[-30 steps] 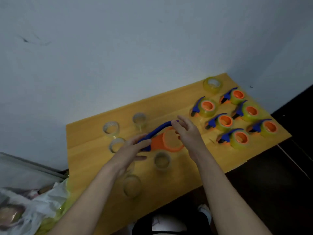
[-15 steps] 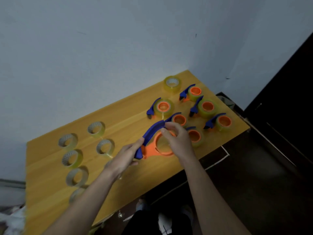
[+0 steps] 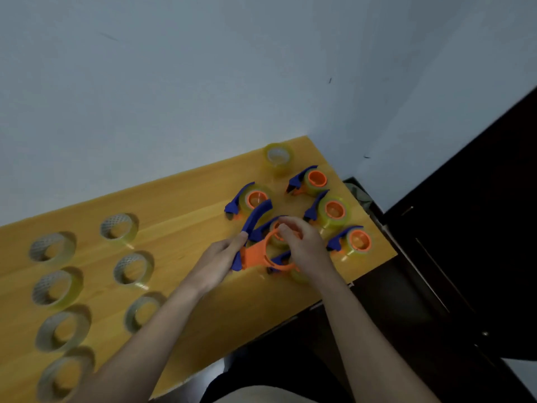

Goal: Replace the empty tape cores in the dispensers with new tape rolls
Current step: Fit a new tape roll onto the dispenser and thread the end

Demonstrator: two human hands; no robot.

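Left hand (image 3: 216, 258) grips blue handle of blue-and-orange plastic tape dispenser (image 3: 255, 251), lifted just above yellow wooden surface (image 3: 186, 205). Right hand (image 3: 302, 242) pinches its orange hub ring. Looks light, rigid; thin ring may flex, so handle is safest hold. Behind: loaded dispensers (image 3: 334, 210), spare clear tape roll (image 3: 277, 157).

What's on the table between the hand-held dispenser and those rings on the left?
In the head view, nothing: only bare wooden table lies between the held dispenser and the nearest ring.
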